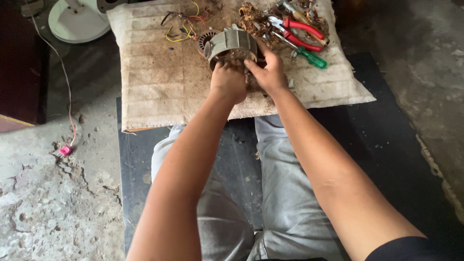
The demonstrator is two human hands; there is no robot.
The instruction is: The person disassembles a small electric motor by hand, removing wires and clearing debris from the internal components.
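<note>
A grey metal motor stator [232, 44], ring-shaped with slots, lies tilted on a worn beige cloth-covered board [154, 87]. My left hand [228, 79] is closed on its near rim. My right hand [268, 72] grips its right side, thumb along the edge. Both arms reach out over my grey trousers.
Red-handled pliers [302, 33], a green-handled screwdriver [309, 57], a heap of brown copper wire scraps [256, 21] and loose coloured wires [186, 26] lie at the board's far end. A white fan base [77, 21] stands far left. A cable with a pink plug [65, 151] crosses the concrete floor.
</note>
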